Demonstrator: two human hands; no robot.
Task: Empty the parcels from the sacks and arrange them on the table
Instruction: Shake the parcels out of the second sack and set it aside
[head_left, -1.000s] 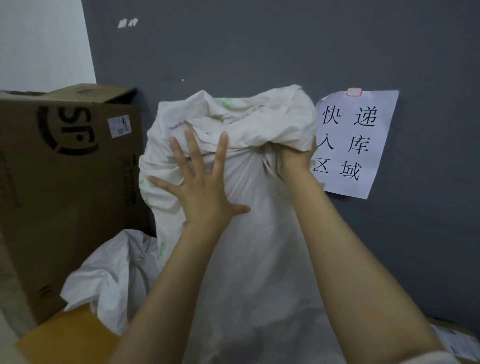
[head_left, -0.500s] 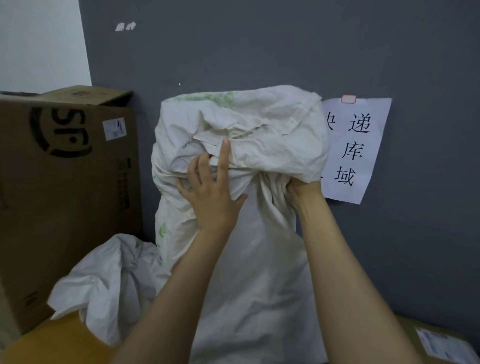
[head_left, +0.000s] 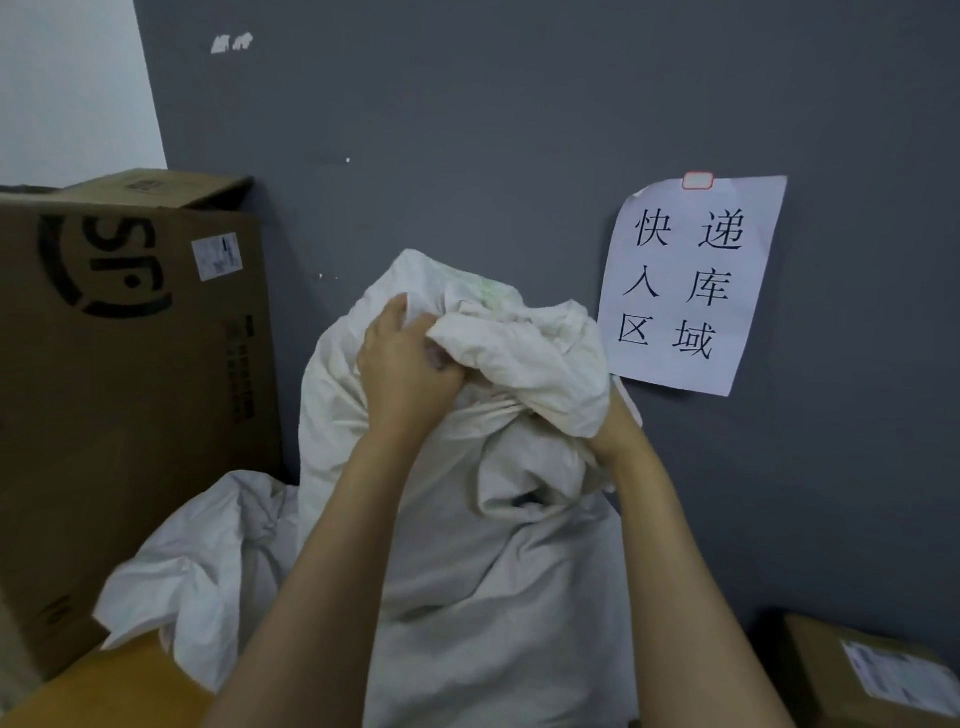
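Gripping: our left hand (head_left: 408, 364) is clenched round a fistful of the loose cloth at the top of the sack (head_left: 493, 571), its fingers curled into the fabric.
Right hand: our right hand (head_left: 615, 428) reaches up to the cinched neck from the right. The drooping cloth covers its fingers, so we cannot tell whether they clasp anything.
Sack: off-white, full and upright against the grey wall (head_left: 519, 104). Its neck is twisted tight and the spare cloth above flops over to the right, with a faint green print near the top.
Second sack: a whiter, crumpled second sack (head_left: 208, 561) slumps just left of the first, touching it.
Left side: a large cardboard box (head_left: 104, 389) with a round black logo and a small white label stands behind the second sack.
Right side: a paper sign (head_left: 685, 286) with black Chinese characters is fixed to the wall, just beside the flopped cloth.
Lower right: a small carton (head_left: 857, 675) with a printed label sits near the wall, apart from the sack.
Lower left: a yellow-brown surface (head_left: 119, 686) shows at the second sack's lower edge.
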